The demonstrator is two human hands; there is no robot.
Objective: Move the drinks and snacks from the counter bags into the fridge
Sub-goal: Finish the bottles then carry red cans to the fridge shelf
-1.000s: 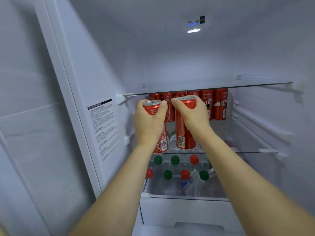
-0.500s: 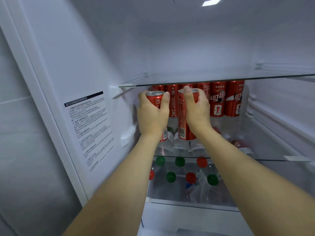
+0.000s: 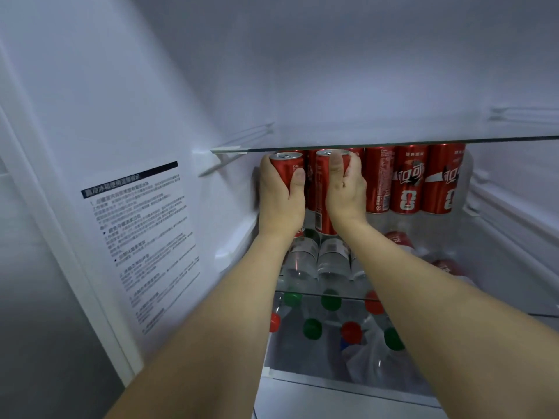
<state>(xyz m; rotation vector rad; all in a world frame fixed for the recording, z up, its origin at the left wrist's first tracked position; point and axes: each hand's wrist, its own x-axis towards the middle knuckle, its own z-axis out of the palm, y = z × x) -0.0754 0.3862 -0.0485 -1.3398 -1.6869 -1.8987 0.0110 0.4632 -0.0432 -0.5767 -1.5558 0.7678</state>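
Both hands have carried their cans deeper into the fridge since the earlier frames, from out in front of the shelves to just under the front edge of the upper glass shelf (image 3: 393,142). The left hand (image 3: 279,196) has its fingers wrapped round the left can (image 3: 287,169), thumb across the front. The right hand (image 3: 344,189) grips the right can (image 3: 325,192) the same way, fingers clamped on its side. The two cans are side by side, close together, held above the middle glass shelf (image 3: 514,285); their bases are hidden or nearly so, and I cannot tell whether either touches the glass yet.

Each can stands upright, long axis vertical, silver top facing up and almost level with the shelf above. Behind them a row of cans (image 3: 411,179) already lines the back of this shelf, labels facing out. Below, through the glass, sit bottles with red and green caps (image 3: 331,300).

By my reading, the cans are at the placing step: they look ready to be set down in front of the back row, near the left wall (image 3: 181,116).
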